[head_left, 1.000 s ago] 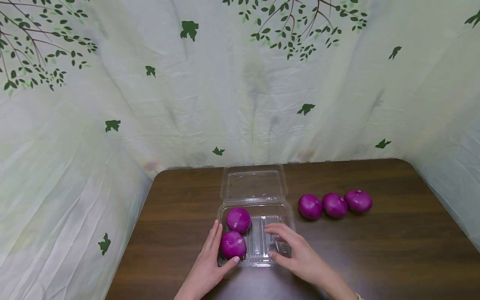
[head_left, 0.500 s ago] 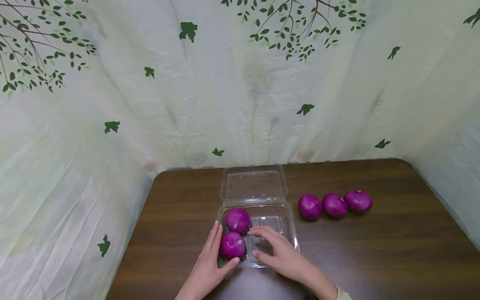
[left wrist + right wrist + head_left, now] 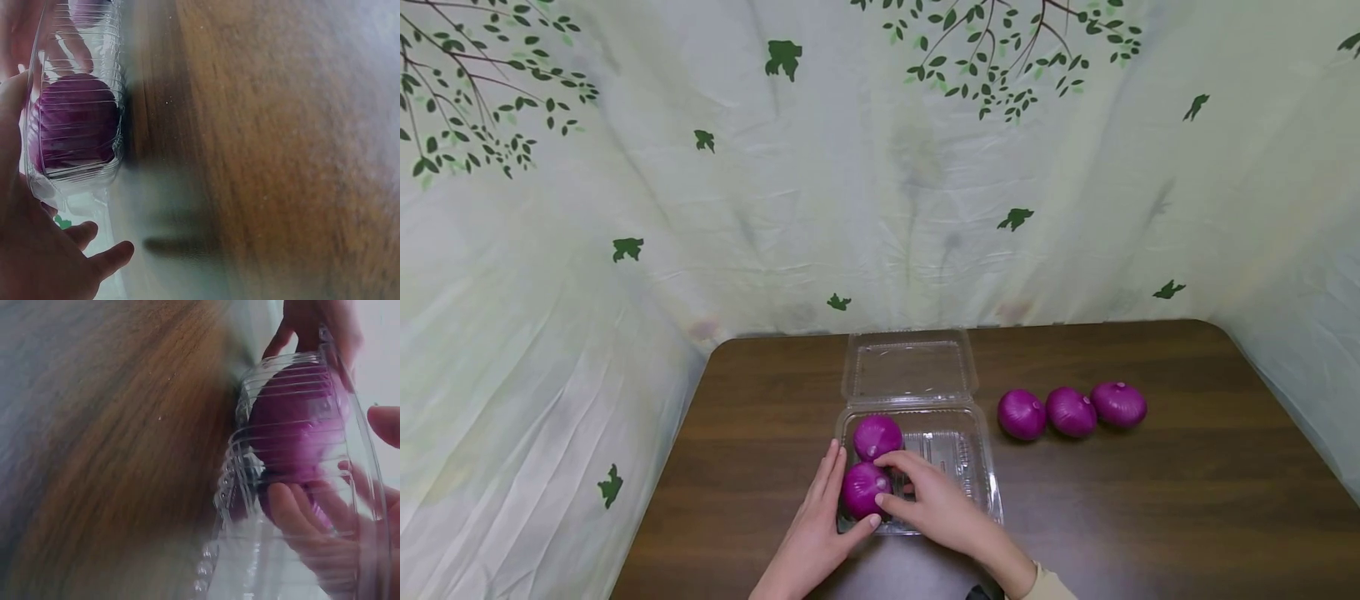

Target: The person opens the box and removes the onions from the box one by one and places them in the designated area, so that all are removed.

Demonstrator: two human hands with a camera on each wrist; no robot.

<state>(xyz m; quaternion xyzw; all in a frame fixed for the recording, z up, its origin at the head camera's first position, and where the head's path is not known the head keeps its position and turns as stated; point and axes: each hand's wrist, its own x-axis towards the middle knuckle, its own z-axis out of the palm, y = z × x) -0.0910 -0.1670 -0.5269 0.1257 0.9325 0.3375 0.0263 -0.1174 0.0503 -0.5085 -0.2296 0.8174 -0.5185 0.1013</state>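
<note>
A white curtain printed with green leaves (image 3: 910,187) hangs behind a brown, wood-grained table (image 3: 1112,492). On it we see a hinged, clear plastic container (image 3: 961,443) lying open. Our left hand (image 3: 816,521) lies wide, fingers straight, along its left wall; our right hand (image 3: 943,507) curves beside the near round, purple onion (image 3: 860,490) inside, whether gripping we cannot tell. The matching far onion (image 3: 877,435) sits behind, three loose purple onions (image 3: 1071,411) to the container's right. We judge the step as settling the near onion; next calls for fetching a loose one.
</note>
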